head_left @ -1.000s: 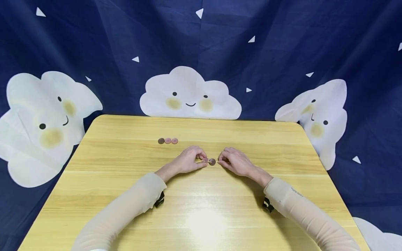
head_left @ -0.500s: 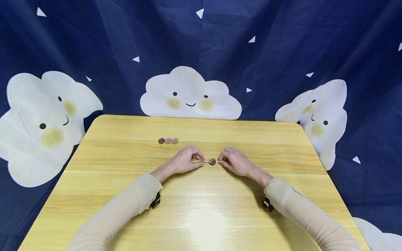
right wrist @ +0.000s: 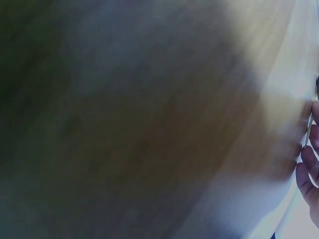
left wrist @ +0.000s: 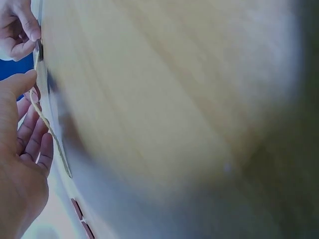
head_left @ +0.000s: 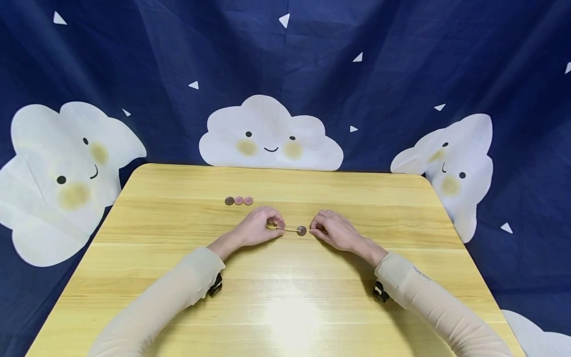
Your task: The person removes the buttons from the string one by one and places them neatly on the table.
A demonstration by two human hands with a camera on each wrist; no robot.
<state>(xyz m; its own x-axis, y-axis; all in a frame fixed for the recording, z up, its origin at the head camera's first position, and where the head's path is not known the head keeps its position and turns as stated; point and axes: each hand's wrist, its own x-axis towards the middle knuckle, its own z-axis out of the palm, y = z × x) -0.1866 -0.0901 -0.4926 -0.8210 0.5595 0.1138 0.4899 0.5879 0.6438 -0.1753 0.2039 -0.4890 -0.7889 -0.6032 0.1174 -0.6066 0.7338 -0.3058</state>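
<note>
My left hand (head_left: 256, 229) pinches a pink button (head_left: 281, 225) between thumb and fingertips, partly hidden by them. A thin yellow cord (head_left: 291, 229) runs through that hand and on to a dark brown button (head_left: 302, 231), which lies between the two hands. Just right of the brown button, my right hand (head_left: 335, 231) pinches the short end of the cord. In the left wrist view the tail of the cord (left wrist: 56, 141) hangs past the curled fingers. Only a few right-hand fingers (right wrist: 309, 158) show at the edge of the right wrist view.
Farther back on the wooden table (head_left: 285, 282), a row holds a brown button (head_left: 229, 201) and two pink buttons, one in the middle (head_left: 239, 201) and one at the right end (head_left: 248, 201). A blue cloth with clouds (head_left: 269, 134) hangs behind the table.
My left hand has slid left along the cord with the pink button, widening the gap to the brown button. The right hand and brown button have stayed in place.
</note>
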